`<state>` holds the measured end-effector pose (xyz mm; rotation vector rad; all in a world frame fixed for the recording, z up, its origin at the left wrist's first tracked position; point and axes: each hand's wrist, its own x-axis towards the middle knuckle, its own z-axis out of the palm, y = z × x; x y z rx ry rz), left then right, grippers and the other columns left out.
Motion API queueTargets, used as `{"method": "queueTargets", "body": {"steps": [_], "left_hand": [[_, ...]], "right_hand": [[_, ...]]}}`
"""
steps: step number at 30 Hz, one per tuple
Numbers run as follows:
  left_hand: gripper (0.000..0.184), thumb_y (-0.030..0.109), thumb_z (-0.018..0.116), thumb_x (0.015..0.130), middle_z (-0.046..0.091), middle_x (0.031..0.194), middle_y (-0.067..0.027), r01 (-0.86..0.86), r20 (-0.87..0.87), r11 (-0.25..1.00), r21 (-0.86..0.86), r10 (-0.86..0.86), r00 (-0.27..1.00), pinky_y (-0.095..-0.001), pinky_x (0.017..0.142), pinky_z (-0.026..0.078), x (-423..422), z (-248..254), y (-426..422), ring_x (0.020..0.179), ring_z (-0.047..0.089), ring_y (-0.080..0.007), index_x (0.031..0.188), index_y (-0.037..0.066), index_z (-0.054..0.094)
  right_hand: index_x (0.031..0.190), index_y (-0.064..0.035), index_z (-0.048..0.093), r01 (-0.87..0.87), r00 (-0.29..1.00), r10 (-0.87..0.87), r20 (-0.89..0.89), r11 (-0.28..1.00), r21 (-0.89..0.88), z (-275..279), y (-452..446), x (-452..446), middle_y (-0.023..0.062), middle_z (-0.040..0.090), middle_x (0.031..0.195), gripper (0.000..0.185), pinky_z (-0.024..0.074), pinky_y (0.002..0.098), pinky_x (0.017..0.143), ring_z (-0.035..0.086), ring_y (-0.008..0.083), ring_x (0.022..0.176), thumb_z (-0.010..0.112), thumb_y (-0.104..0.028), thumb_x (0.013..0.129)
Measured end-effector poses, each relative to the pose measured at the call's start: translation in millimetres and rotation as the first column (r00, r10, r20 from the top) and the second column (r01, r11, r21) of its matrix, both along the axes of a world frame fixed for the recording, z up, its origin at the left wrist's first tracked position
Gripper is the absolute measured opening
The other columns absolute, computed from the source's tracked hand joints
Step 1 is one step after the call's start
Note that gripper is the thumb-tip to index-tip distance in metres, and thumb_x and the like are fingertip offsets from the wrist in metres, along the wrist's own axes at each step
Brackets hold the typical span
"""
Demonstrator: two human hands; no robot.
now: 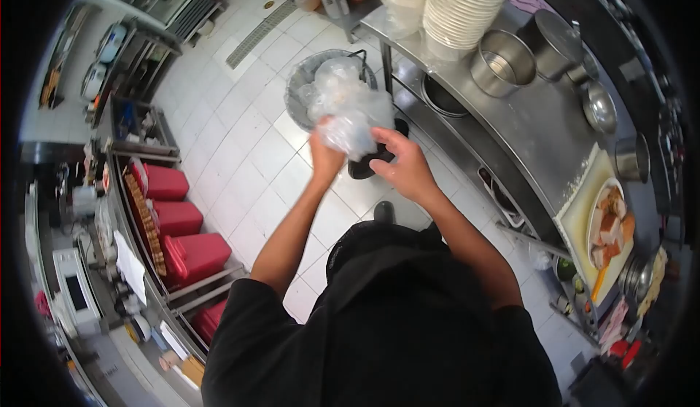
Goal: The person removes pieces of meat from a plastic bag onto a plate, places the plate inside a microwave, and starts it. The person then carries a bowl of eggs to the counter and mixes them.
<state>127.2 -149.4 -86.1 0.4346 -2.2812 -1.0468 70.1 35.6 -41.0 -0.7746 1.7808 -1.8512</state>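
Note:
A crumpled clear plastic bag (351, 131) is bunched up in front of me at the middle of the head view. My left hand (327, 153) is closed on its left side. On the other side, my right hand (407, 165) has its thumb and fingers apart; a fingertip is at the bag's edge, and I cannot tell whether it touches. Just beyond, a round bin (294, 95) with a grey liner stands on the floor, with more clear plastic in it. The held bag overlaps this plastic in view.
To the right, a steel counter (543, 126) carries stacked white containers (467, 6), a steel pot (503, 63) and a plate of cooked meat pieces (611, 228) on a cutting board (572, 206). Red bins (197, 255) line the left. Tiled floor (255, 145) lies between.

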Motion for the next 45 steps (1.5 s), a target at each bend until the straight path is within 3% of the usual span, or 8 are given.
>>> {"method": "queueTargets", "body": {"steps": [5, 9, 12, 15, 19, 23, 37, 45], "left_hand": [[0.029, 0.003, 0.063, 0.068, 0.056, 0.091, -0.0186, -0.308, -0.242, 0.914, -0.263, 0.246, 0.938, -0.0364, 0.078, 0.044, -50, 3, -82, 0.086, 0.056, -0.0327, 0.095, -0.004, 0.054], [0.095, 0.037, 0.082, 0.055, 0.047, 0.119, -0.0238, -0.015, 0.266, 0.907, -0.42, 0.138, 0.954, -0.0408, 0.095, 0.036, -92, -63, -156, 0.11, 0.045, -0.0358, 0.127, -0.004, 0.036], [0.115, 0.048, 0.081, 0.053, 0.037, 0.132, -0.0272, 0.18, 0.552, 0.969, 0.171, -0.245, 0.797, -0.0385, 0.098, 0.037, -102, -118, -170, 0.122, 0.04, -0.035, 0.133, -0.011, 0.023], [0.085, 0.036, 0.077, 0.066, 0.062, 0.1, -0.0184, 0.478, 0.759, 0.878, 0.017, -0.323, 0.566, -0.0329, 0.079, 0.049, -100, -106, -92, 0.09, 0.061, -0.0276, 0.127, -0.008, 0.037], [0.05, 0.02, 0.065, 0.082, 0.061, 0.099, -0.0116, 0.385, 0.426, 0.584, 0.715, -0.8, 0.423, -0.0277, 0.072, 0.051, -73, -37, 89, 0.084, 0.06, -0.0153, 0.122, -0.003, 0.045], [0.049, 0.016, 0.06, 0.086, 0.058, 0.105, -0.0164, 0.472, 0.198, 0.321, 0.821, -0.936, 0.291, -0.0311, 0.076, 0.052, -81, 13, 242, 0.087, 0.061, -0.0211, 0.127, 0.0, 0.039], [0.051, 0.003, 0.051, 0.08, 0.052, 0.111, -0.0197, 0.182, 0.067, 0.139, 0.973, -0.932, 0.355, -0.0391, 0.08, 0.052, -143, 12, 519, 0.093, 0.06, -0.031, 0.126, 0.0, 0.029], [0.047, -0.003, 0.043, 0.075, 0.054, 0.108, -0.019, 0.167, 0.052, 0.139, 0.976, -0.897, 0.439, -0.0404, 0.074, 0.056, -141, 16, 520, 0.089, 0.061, -0.0289, 0.121, -0.001, 0.034]], "right_hand": [[0.105, 0.0018, 0.057, 0.213, 0.948, -0.228, 0.224, 0.973, 0.088, 3, 61, 3, 0.0081, 0.062, 0.089, 0.028, 0.0469, 0.0261, 0.077, 0.059, 0.0134, 0.081, 0.057, 0.001, 0.077], [0.099, 0.0014, 0.059, 0.455, 0.815, -0.498, 0.297, 0.867, 0.204, -33, 135, 23, 0.0057, 0.062, 0.084, 0.023, 0.0463, 0.0247, 0.072, 0.058, 0.011, 0.077, 0.058, 0.001, 0.076], [0.096, 0.0008, 0.06, 0.632, 0.689, -0.7, 0.189, 0.707, 0.317, -53, 196, 51, 0.0043, 0.061, 0.079, 0.02, 0.0453, 0.0239, 0.069, 0.056, 0.0103, 0.073, 0.058, 0.002, 0.076], [0.093, 0.0005, 0.059, 0.833, 0.389, -0.888, 0.245, 0.453, 0.319, -70, 255, 84, 0.0053, 0.06, 0.075, 0.016, 0.0457, 0.024, 0.059, 0.056, 0.0111, 0.065, 0.055, 0.002, 0.078], [0.09, -0.0058, 0.058, 0.968, 0.005, -0.956, 0.293, 0.078, 0.238, -82, 347, 110, 0.0033, 0.059, 0.071, 0.008, 0.0433, 0.0213, 0.051, 0.056, 0.0102, 0.059, 0.054, -0.008, 0.083], [0.097, -0.0052, 0.055, 0.958, -0.196, -0.92, 0.339, -0.105, 0.268, -59, 438, 94, 0.0055, 0.059, 0.076, 0.019, 0.0447, 0.0229, 0.053, 0.056, 0.0121, 0.058, 0.054, -0.022, 0.088], [0.124, -0.0005, 0.037, 0.774, 0.378, -0.695, 0.611, 0.599, 0.203, -56, 596, -27, 0.014, 0.058, 0.099, 0.046, 0.0557, 0.0342, 0.061, 0.064, 0.0217, 0.073, 0.042, -0.004, 0.079], [0.127, -0.0017, 0.037, 0.795, 0.467, -0.598, 0.652, 0.606, -0.014, -55, 596, -22, 0.0143, 0.052, 0.116, 0.055, 0.0547, 0.0387, 0.074, 0.058, 0.0235, 0.097, 0.037, 0.009, 0.073]]}}
